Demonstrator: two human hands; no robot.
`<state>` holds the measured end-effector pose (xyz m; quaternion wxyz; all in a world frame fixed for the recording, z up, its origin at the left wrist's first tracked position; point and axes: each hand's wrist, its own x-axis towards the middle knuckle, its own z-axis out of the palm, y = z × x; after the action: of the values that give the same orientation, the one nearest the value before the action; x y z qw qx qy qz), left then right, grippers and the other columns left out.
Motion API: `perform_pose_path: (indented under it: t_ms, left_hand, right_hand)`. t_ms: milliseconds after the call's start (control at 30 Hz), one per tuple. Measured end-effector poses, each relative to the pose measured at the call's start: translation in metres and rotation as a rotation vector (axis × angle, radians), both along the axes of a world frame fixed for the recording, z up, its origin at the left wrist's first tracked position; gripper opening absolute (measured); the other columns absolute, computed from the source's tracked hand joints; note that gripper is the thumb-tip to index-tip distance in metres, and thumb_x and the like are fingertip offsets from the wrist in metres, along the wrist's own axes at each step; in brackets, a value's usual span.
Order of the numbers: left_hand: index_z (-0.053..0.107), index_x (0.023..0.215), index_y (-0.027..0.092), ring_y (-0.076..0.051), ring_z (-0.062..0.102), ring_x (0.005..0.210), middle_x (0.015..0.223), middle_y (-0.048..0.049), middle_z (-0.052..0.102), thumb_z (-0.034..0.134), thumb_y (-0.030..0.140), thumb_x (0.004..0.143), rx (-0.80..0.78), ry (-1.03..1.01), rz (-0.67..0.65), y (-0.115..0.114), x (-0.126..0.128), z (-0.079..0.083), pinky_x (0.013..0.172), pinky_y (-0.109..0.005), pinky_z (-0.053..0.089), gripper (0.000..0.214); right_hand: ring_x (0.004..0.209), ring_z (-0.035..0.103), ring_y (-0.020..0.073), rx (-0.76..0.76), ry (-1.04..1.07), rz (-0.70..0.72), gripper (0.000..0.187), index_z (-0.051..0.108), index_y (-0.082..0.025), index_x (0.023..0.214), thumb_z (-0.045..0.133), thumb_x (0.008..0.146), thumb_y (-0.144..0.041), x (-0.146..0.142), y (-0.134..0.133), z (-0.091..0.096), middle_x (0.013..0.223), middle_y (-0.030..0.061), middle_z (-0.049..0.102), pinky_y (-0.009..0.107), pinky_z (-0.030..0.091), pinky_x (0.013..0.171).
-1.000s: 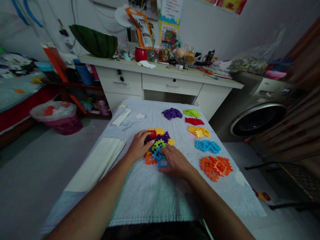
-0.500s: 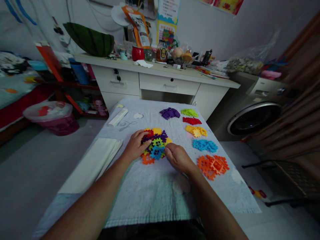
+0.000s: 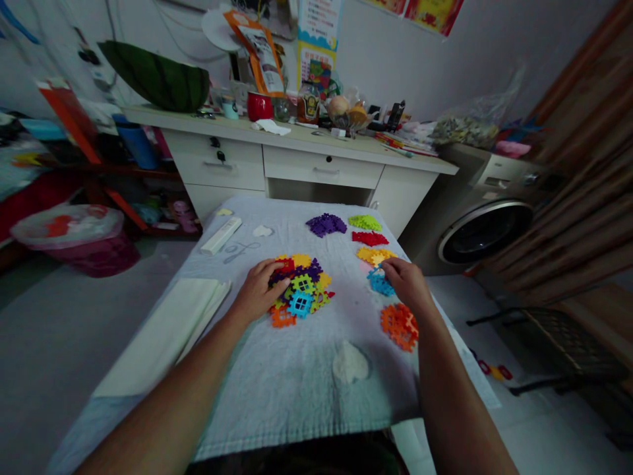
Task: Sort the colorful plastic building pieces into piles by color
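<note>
My left hand (image 3: 258, 290) rests against the left side of a mixed heap of plastic interlocking square pieces (image 3: 302, 284), thumb and fingers apart. A light-blue piece (image 3: 300, 304) and an orange piece (image 3: 283, 318) lie at the heap's near side. Over on the right, my right hand (image 3: 405, 280) has its fingers drawn together where the yellow pile (image 3: 374, 255) meets the blue pile (image 3: 380, 282). What its fingertips hold, if anything, is hidden. My hand and wrist cover part of the blue pile and the edge of the orange pile (image 3: 398, 326).
Purple (image 3: 326, 225), lime-green (image 3: 364, 222) and red (image 3: 369, 238) piles lie farther back on the cloth-covered table (image 3: 297, 376). A white box (image 3: 221, 236) and folded cream cloth (image 3: 163, 336) lie left. Beyond stand a cluttered desk (image 3: 326, 155) and a washing machine (image 3: 487, 231).
My right hand has left the mixed heap and moved right to the yellow and blue piles. My left hand stays at the heap. The whole view has shifted slightly.
</note>
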<state>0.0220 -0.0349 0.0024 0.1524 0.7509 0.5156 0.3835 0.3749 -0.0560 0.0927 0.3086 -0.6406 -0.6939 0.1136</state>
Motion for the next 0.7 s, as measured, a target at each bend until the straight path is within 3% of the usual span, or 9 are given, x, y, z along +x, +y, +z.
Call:
perform_pose_path:
  t_ms: [133, 267, 400, 533, 700]
  left_hand:
    - [0.059, 0.117, 0.020, -0.026, 0.052, 0.120, 0.126, -0.0103, 0.055, 0.052, 0.049, 0.087, -0.002, 0.002, 0.009, -0.001, 0.001, 0.001, 0.108, -0.046, 0.040, 0.042]
    - [0.060, 0.116, 0.020, -0.026, 0.052, 0.119, 0.125, -0.0098, 0.056, 0.052, 0.049, 0.087, -0.003, 0.004, 0.012, -0.001, 0.001, 0.002, 0.107, -0.045, 0.040, 0.042]
    - [0.060, 0.117, 0.020, -0.025, 0.052, 0.119, 0.125, -0.0098, 0.056, 0.052, 0.048, 0.088, -0.003, 0.013, 0.003, 0.000, 0.000, 0.002, 0.107, -0.044, 0.040, 0.042]
    - [0.060, 0.116, 0.021, -0.025, 0.053, 0.118, 0.124, -0.0095, 0.057, 0.053, 0.047, 0.087, -0.001, 0.005, 0.007, 0.000, 0.000, 0.003, 0.107, -0.046, 0.041, 0.040]
    - [0.061, 0.115, 0.021, -0.026, 0.053, 0.118, 0.123, -0.0093, 0.057, 0.053, 0.048, 0.086, -0.005, 0.000, 0.011, -0.001, 0.001, 0.004, 0.107, -0.046, 0.041, 0.040]
  right_hand:
    - [0.059, 0.056, 0.0155, -0.058, -0.026, -0.122, 0.029, 0.066, -0.018, 0.075, 0.048, 0.083, -0.039, 0.046, 0.009, -0.007, 0.066, 0.0039, 0.067, 0.026, 0.038, 0.060]
    - [0.058, 0.055, 0.0153, -0.125, -0.005, -0.141, 0.029, 0.066, -0.018, 0.074, 0.047, 0.079, -0.039, 0.070, 0.016, -0.018, 0.067, 0.0044, 0.067, 0.026, 0.038, 0.057]
    - [0.060, 0.056, 0.0159, -0.155, -0.038, -0.141, 0.029, 0.067, -0.017, 0.076, 0.047, 0.080, -0.037, 0.075, 0.021, -0.027, 0.068, 0.0050, 0.067, 0.026, 0.038, 0.057]
    - [0.070, 0.059, 0.0176, -0.103, -0.231, -0.203, 0.026, 0.070, -0.016, 0.077, 0.047, 0.082, -0.028, 0.074, 0.022, -0.032, 0.077, 0.0079, 0.069, 0.028, 0.038, 0.064]
    - [0.079, 0.059, 0.0190, 0.001, -0.307, -0.235, 0.023, 0.071, -0.014, 0.084, 0.051, 0.082, -0.024, 0.061, 0.021, -0.025, 0.087, 0.0105, 0.067, 0.030, 0.041, 0.073]
